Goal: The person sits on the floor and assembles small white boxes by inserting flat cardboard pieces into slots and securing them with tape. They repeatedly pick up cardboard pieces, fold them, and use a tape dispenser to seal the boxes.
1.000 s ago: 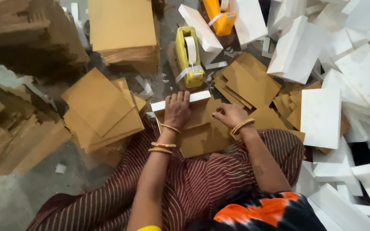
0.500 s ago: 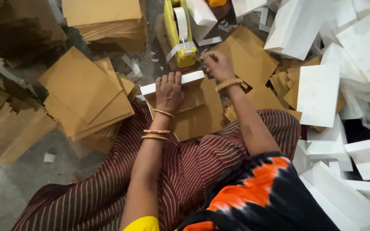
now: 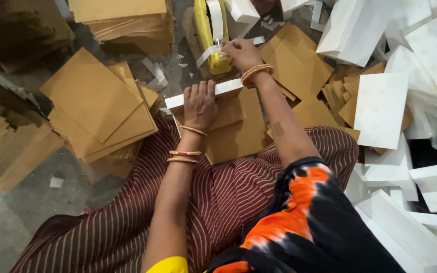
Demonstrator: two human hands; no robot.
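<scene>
Near the frame's upper centre, the left hand [image 3: 201,103] presses flat on a white-edged brown cardboard panel [image 3: 228,121] while the right hand [image 3: 239,52] pinches white tape at the yellow tape dispenser [image 3: 210,35], likely a taping step, calling for a steady pull.

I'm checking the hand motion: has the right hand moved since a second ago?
Yes. The right hand has reached forward, away from the cardboard piece under the left hand, to the tape dispenser.

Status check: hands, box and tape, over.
Left hand pressing flat on white box. Right hand pulling white tape at yellow dispenser. Nothing between them.
</scene>
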